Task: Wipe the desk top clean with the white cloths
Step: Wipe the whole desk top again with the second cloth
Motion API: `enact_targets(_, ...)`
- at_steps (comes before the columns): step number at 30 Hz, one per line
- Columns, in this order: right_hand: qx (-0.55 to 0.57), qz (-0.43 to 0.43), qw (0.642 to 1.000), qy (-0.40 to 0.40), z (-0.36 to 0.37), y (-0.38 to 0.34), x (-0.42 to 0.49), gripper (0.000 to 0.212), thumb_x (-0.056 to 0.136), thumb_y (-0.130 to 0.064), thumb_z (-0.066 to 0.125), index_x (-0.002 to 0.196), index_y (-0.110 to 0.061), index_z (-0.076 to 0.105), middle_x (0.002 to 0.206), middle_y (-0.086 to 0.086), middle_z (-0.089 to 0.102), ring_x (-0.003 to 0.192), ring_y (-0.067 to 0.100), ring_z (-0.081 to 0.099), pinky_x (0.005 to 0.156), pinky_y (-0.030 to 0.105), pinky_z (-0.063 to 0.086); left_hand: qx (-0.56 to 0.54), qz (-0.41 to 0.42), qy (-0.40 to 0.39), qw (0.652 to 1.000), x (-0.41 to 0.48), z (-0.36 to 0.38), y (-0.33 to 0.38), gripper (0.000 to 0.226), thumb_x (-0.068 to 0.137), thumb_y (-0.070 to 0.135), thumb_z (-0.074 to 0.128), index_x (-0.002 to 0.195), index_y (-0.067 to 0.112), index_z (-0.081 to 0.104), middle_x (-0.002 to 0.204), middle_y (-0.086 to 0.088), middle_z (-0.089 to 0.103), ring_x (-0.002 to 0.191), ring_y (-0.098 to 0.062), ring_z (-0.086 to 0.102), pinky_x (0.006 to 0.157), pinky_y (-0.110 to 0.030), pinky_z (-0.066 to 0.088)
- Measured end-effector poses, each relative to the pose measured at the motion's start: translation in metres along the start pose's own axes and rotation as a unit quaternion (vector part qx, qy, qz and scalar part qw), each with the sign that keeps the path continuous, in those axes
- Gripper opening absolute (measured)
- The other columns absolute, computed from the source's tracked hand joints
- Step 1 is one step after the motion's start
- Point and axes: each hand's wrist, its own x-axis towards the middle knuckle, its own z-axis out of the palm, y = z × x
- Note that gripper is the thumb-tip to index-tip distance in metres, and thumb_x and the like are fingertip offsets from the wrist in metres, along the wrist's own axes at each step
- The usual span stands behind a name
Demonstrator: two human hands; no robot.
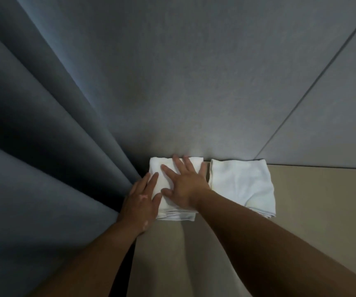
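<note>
- The left folded white cloth (159,168) sits at the far back of the beige desk top (312,211). Its back edge is against the grey wall panel (194,82), and the grey curtain (44,146) hangs at its 9 o'clock.
- The right hand (183,185) lies flat on top of this cloth with its fingers spread and straight. It presses down and grips nothing.
- The left hand (139,202) lies along the cloth's 9 o'clock edge with fingers extended and the thumb resting on the fabric. It looks flat rather than curled round the edge.
- A second folded white cloth (241,185) lies just beside the first at its 3 o'clock, also against the panel, with no hand on it.
- The step in hand appears to be starting a wipe from the back corner.
- To do it well, I'd keep both palms flat with even pressure and draw the cloth toward 6 o'clock in straight, overlapping passes.
- The cloth should stay folded so its layers do not bunch at the 6 o'clock edge.
- The curtain folds at 9 o'clock could catch under the cloth, so the left hand should guard that edge.
- The strip along the panel's foot needs the fingertips right at 12 o'clock.
- No brand, label or writing can be read on the cloths, desk, panel or curtain.
</note>
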Motion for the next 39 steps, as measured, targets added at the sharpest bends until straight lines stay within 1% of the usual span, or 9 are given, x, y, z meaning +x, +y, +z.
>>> enact_targets(6,-0.019,0.02,0.999,0.043,0.022,-0.005,-0.002,0.073,0.098,-0.072,0.013,0.162,-0.044,-0.009,0.173,0.001,-0.019,0.157,0.03,-0.022,0.118,0.072,-0.01,0.014,0.023,-0.003,1.0,0.001,0.013,-0.008,0.066,0.096,0.061,0.001,0.157,0.04,-0.014,0.173,0.008,-0.004,0.16,-0.021,0.002,0.129,-0.04,0.012)
enact_targets(14,-0.023,0.025,0.996,0.082,0.045,-0.021,-0.037,0.074,0.096,-0.074,0.002,0.162,-0.042,-0.006,0.173,0.002,-0.016,0.158,0.033,-0.018,0.119,0.07,-0.01,0.106,0.016,-0.006,0.994,-0.034,0.015,0.005,0.064,0.11,0.043,0.021,0.161,0.029,-0.015,0.169,0.007,-0.021,0.159,-0.024,-0.014,0.127,-0.047,-0.002)
enact_targets(18,-0.02,0.001,0.997,0.077,0.062,-0.036,-0.089,0.072,0.099,-0.07,-0.002,0.164,-0.038,-0.003,0.173,0.003,-0.016,0.158,0.033,-0.02,0.119,0.069,-0.012,0.146,0.01,0.013,0.989,-0.085,0.035,0.008,0.064,0.109,0.043,0.031,0.165,0.023,0.007,0.174,-0.001,0.0,0.16,-0.027,-0.008,0.127,-0.049,-0.001)
enact_targets(21,0.007,-0.034,0.997,0.072,0.079,-0.052,-0.143,0.082,0.094,-0.067,-0.016,0.165,-0.033,0.008,0.174,0.007,-0.006,0.159,0.036,-0.011,0.12,0.07,-0.007,0.143,0.032,0.056,0.988,-0.135,0.058,0.001,0.062,0.098,0.039,0.059,0.151,0.011,0.046,0.162,-0.015,0.04,0.155,-0.034,0.025,0.123,-0.055,0.021)
enact_targets(23,0.008,-0.051,0.994,0.093,0.096,-0.059,-0.182,0.071,0.105,-0.061,0.004,0.162,-0.027,0.028,0.172,0.012,0.015,0.159,0.039,0.009,0.122,0.069,0.002,0.122,0.058,0.113,0.984,-0.164,0.077,0.0,0.055,0.095,0.033,0.062,0.139,0.002,0.054,0.153,-0.022,0.049,0.145,-0.037,0.041,0.116,-0.055,0.036)
enact_targets(26,0.0,-0.052,0.99,0.131,0.115,-0.06,-0.219,0.061,0.105,-0.052,0.036,0.155,-0.019,0.046,0.164,0.014,0.037,0.153,0.038,0.031,0.118,0.062,0.015,0.086,0.095,0.133,0.983,-0.19,0.094,0.006,0.052,0.108,0.036,0.031,0.146,0.001,0.042,0.157,-0.022,0.042,0.142,-0.033,0.041,0.115,-0.047,0.045)
enact_targets(31,0.002,-0.042,0.988,0.147,0.112,-0.054,-0.195,0.06,0.104,-0.051,0.04,0.153,-0.017,0.048,0.162,0.011,0.043,0.151,0.034,0.037,0.116,0.058,0.018,0.114,0.107,0.106,0.982,-0.166,0.089,-0.006,0.06,0.108,0.041,0.019,0.161,0.017,0.025,0.169,-0.011,0.026,0.154,-0.028,0.029,0.126,-0.049,0.009)
enact_targets(35,0.022,-0.033,0.988,0.149,0.099,-0.049,-0.149,0.062,0.107,-0.052,0.029,0.158,-0.018,0.04,0.165,0.011,0.036,0.156,0.031,0.027,0.12,0.057,0.01,0.165,0.116,0.083,0.976,-0.113,0.073,-0.019,0.068,0.105,0.046,0.03,0.163,0.014,0.018,0.171,-0.011,0.019,0.155,-0.026,0.026,0.122,-0.055,0.007)
enact_targets(39,0.028,-0.025,0.992,0.123,0.072,-0.039,-0.095,0.068,0.106,-0.056,0.015,0.166,-0.024,0.014,0.174,0.005,0.006,0.161,0.024,-0.004,0.126,0.056,-0.008,0.167,0.095,0.063,0.979,-0.055,0.053,-0.026,0.071,0.1,0.058,-0.009,0.162,0.025,-0.015,0.171,0.0,-0.02,0.158,-0.019,-0.015,0.125,-0.054,-0.008)
